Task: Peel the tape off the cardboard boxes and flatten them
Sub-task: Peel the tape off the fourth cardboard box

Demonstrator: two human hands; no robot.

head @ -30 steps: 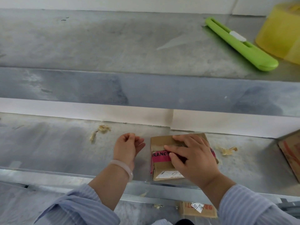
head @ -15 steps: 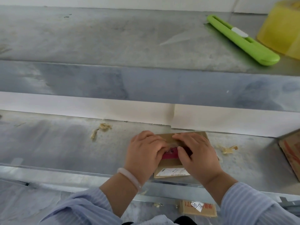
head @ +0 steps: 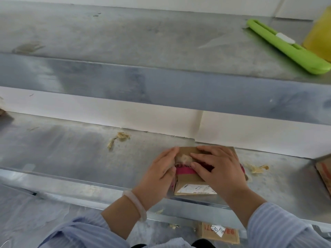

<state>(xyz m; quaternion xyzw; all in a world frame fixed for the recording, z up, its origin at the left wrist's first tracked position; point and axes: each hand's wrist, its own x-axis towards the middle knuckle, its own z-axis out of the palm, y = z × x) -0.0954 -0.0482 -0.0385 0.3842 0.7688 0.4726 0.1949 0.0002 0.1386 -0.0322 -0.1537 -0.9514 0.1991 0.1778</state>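
Observation:
A small cardboard box (head: 189, 179) with a white label lies on the lower metal shelf (head: 71, 158), near its front edge. A pink tape (head: 184, 170) band runs across its top. My left hand (head: 159, 174) is at the box's left side and pinches the tape's end; a torn, fuzzy patch of cardboard shows just above the band. My right hand (head: 220, 169) presses flat on the box top with spread fingers, hiding most of it.
A green utility knife (head: 286, 47) and a yellow tape roll (head: 320, 36) lie on the upper shelf at the far right. Tape scraps (head: 120, 137) litter the lower shelf. More cardboard (head: 324, 172) sits at the right edge, and another box (head: 218, 233) lies below.
My left hand came from the shelf beside the box onto its left side and took hold of the pink tape. A torn patch now shows. My right hand stayed on top.

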